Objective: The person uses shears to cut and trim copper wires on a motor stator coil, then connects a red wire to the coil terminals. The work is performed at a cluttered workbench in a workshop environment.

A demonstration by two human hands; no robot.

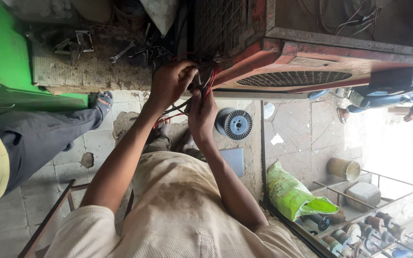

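Both my hands are up against the edge of a red metal casing with a grille. A bundle of red and black wires comes out of the casing there. My left hand is closed around the wires at the top of the bundle. Just below it, my right hand pinches the same wires, and more red and black strands trail down between my forearms. The wire ends are hidden by my fingers. My cream shirt and knees fill the lower middle.
A grey wire spool lies on the floor beside my right hand. A spanner and other tools lie on a mat. Another person's grey trouser leg and sandal are at left. A green sack, a tin and a rack of spools stand at right.
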